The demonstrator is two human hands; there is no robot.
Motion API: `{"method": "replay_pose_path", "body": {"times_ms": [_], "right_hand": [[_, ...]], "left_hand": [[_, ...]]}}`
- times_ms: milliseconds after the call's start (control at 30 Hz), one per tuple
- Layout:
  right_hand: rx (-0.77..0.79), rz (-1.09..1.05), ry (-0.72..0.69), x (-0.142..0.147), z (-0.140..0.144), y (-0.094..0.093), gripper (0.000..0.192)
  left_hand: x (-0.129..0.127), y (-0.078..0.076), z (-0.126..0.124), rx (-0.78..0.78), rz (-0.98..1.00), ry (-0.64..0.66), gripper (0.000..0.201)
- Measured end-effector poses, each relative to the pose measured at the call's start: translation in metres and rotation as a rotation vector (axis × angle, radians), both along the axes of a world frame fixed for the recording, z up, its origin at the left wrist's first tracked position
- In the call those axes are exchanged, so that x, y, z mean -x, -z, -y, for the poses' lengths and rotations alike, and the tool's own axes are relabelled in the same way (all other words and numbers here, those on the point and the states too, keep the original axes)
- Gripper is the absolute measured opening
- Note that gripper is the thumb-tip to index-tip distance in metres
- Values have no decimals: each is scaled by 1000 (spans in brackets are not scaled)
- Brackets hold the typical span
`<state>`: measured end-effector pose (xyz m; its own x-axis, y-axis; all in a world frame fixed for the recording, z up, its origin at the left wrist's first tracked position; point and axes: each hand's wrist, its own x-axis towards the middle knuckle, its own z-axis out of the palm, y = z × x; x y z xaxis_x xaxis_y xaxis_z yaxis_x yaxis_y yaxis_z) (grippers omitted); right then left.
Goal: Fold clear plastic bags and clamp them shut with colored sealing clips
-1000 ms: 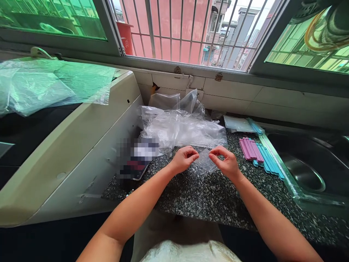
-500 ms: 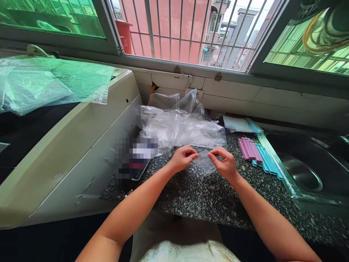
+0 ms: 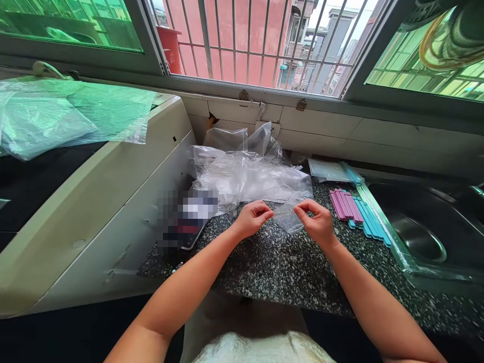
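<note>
A small clear plastic bag (image 3: 289,220) hangs between my two hands, just above the speckled dark countertop (image 3: 264,267). My left hand (image 3: 252,220) pinches its left edge between thumb and fingers. On the other side, my right hand (image 3: 316,222) grips the right edge in the same kind of pinch. Behind both hands lies a loose pile of clear plastic bags (image 3: 249,176). To the right of my right hand are pink plastic strips (image 3: 342,204) and blue plastic strips (image 3: 368,222), laid side by side in groups.
A phone-like device (image 3: 194,234), partly blurred out, lies left of my left arm. A sink (image 3: 416,237) is set in at the right. At the left stands a white appliance (image 3: 151,176) with plastic sheeting (image 3: 75,113) on top. A flat clear packet (image 3: 328,170) rests near the wall.
My right hand has moved slightly right and turned, and the small bag is drawn toward the right with it. My left hand has stayed nearly in place.
</note>
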<state>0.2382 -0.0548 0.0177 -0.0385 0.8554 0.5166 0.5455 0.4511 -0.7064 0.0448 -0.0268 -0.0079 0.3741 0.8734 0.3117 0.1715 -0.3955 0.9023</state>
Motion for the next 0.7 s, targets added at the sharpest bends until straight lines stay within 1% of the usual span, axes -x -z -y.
{"method": "replay_pose_path", "body": {"times_ms": [100,267,333,433,500,567,700], "right_hand": [[25,-15,10,0,-1,0,16],[93,-44,23,-1,-6,7,16],[117,-42,26,-1,-8,10,16],[117,-2,31,-1,-9,11,15],[68,54,45,-2,-9,11,15],[-17,125,82,-2,-8,12,14],[-223,268,171,-1,-7,14,18]], "left_hand": [[0,0,0,-4,-15,-3,19],[-2,2,-1,20,5,-1,20],[-3,2,-1,52,35,-3,20],[-4,1,0,153,108,-11,23],[-4,-2,1,243,160,-28,25],[-3,-5,2,323,213,-55,27],[-2,-8,2,410,333,-119,28]]}}
